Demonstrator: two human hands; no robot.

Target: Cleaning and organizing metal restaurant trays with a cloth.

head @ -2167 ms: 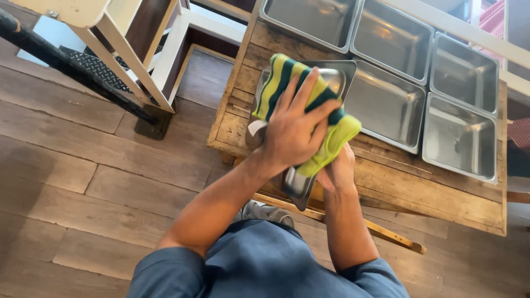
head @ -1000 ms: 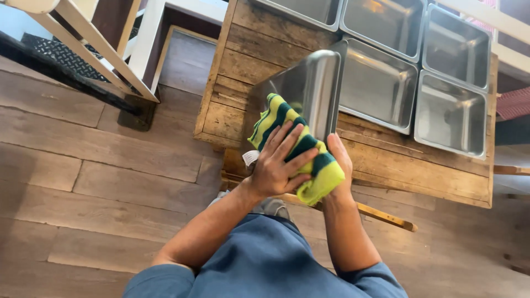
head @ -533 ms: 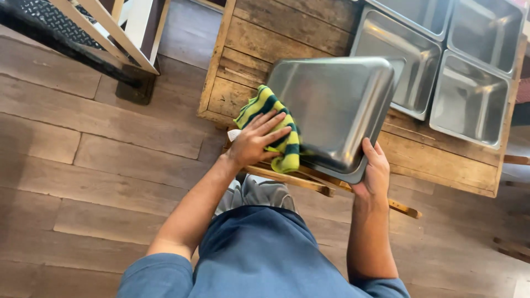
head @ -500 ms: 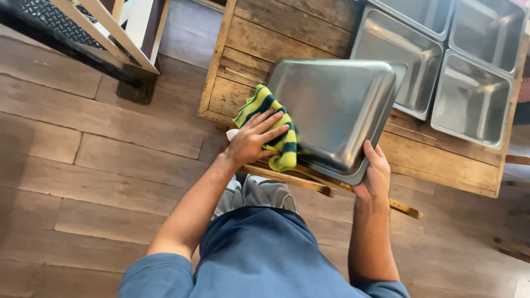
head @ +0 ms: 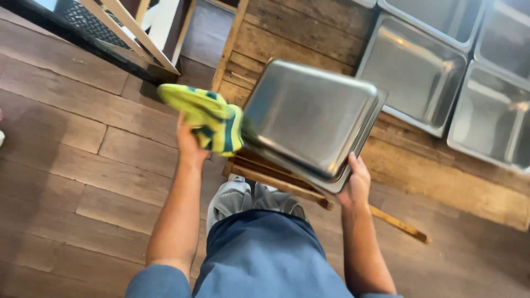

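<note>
Overhead, cloth (head: 207, 118) beside steel pan (head: 309, 116)

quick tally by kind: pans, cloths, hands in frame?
Steel pans: 5 (1 held bottom-up; 4 on the wooden table, the last two cut off by the frame edge)
Cloths: 1, yellow-green cloth, in the left hand
Hands: 2, the right hand gripping the held pan's rim
Total: 8
</note>
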